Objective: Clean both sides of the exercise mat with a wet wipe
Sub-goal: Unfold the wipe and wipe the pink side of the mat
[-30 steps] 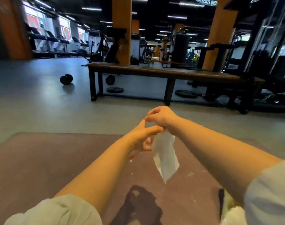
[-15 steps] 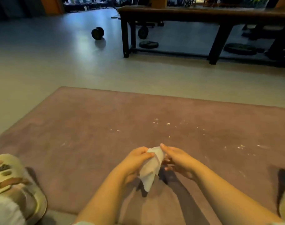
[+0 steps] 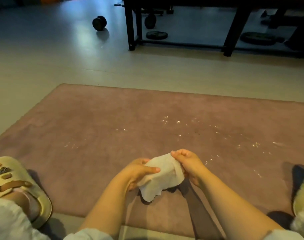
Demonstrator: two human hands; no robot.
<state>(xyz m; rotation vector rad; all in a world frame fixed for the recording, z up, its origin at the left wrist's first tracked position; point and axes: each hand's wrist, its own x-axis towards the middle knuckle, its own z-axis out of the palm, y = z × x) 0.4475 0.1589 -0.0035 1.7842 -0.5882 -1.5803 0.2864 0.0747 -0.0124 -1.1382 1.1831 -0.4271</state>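
Observation:
A mauve exercise mat (image 3: pixel 113 125) lies flat on the gym floor, with white specks scattered over its right half. Just above its near edge I hold a white wet wipe (image 3: pixel 162 177) between both hands. My left hand (image 3: pixel 139 172) grips the wipe's left side, thumb lying across it. At the wipe's upper right corner my right hand (image 3: pixel 187 161) pinches it with curled fingers. The wipe's lower edge hangs loose toward the mat.
My left foot in a cream slipper (image 3: pixel 18 186) rests on the mat's near left edge; another slipper (image 3: pixel 303 191) shows at the right. A dumbbell (image 3: pixel 99 23) sits on the pale floor beyond. A black-legged bench (image 3: pixel 131 32) with weight plates (image 3: pixel 156 35) under it stands behind.
The view has tilted down from the gym to the mat. My hands have lowered with the wipe, and it is spread wider between them than half a second ago.

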